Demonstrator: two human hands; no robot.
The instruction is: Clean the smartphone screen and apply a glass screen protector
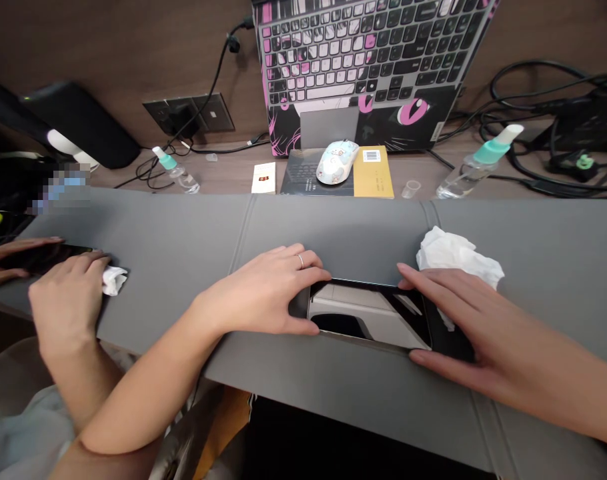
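Observation:
A black phone (368, 313) with a glossy reflecting screen lies flat on the grey desk mat (183, 240). My left hand (263, 293) grips its left end, thumb on the near edge and fingers over the far edge. My right hand (463, 320) grips the right end the same way, fingers over the far corner. A crumpled white tissue (453, 257) lies on the mat just behind my right hand, touching it.
At the left, another person's hands (66, 293) hold a small white wipe (114, 280) against a dark phone. Behind the mat stand a laptop with a pink cat skin (363, 60), a mouse (336, 162), two spray bottles (476, 167), small boxes and tangled cables.

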